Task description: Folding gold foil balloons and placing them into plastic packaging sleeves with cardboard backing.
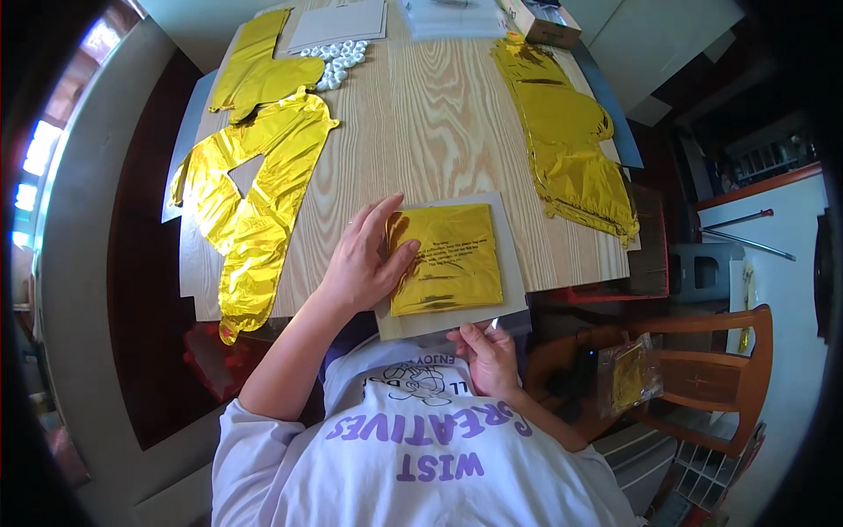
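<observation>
In front of me a folded gold foil balloon point(465, 283) lies on a grey card point(502, 230), inside a clear plastic bag with small dark print. The bag rests at the table's near edge and overhangs it. My left hand point(364, 263) has its fingers stretched out along the left side, its thumb lying on the gold foil. Below the lower edge, my right hand point(488, 353) pinches the clear flap of the plastic bag point(502, 323) between thumb and curled fingers. What lies under the card is hidden.
Flat gold foil balloons point(263, 198) cover the table's left side; another point(566, 132) lies at the right. White rings point(344, 63), a pale sheet point(338, 25), clear bags point(452, 18) and a box point(544, 22) sit far back. A chair point(720, 378) holds a bagged gold packet point(630, 373).
</observation>
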Demonstrator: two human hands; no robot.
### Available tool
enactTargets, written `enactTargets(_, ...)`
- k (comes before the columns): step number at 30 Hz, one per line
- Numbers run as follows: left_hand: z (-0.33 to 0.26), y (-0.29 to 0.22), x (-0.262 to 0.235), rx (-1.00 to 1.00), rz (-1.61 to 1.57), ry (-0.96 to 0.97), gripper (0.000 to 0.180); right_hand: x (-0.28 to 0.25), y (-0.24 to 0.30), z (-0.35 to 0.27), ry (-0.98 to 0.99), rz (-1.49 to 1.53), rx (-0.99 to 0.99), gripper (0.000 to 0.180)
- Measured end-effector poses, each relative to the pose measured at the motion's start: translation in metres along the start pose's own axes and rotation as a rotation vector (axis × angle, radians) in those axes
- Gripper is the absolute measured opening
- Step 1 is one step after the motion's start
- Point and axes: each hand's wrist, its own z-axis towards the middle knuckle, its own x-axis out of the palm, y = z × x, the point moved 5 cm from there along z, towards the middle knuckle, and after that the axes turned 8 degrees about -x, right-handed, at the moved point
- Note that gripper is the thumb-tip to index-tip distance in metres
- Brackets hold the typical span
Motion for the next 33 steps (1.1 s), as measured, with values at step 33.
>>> enactTargets(33,-0.038,-0.034,0.007,0.341,0.357,0.274,0.071,0.029,0.009,0.019,-0.05,-0.075,-0.066,0.02)
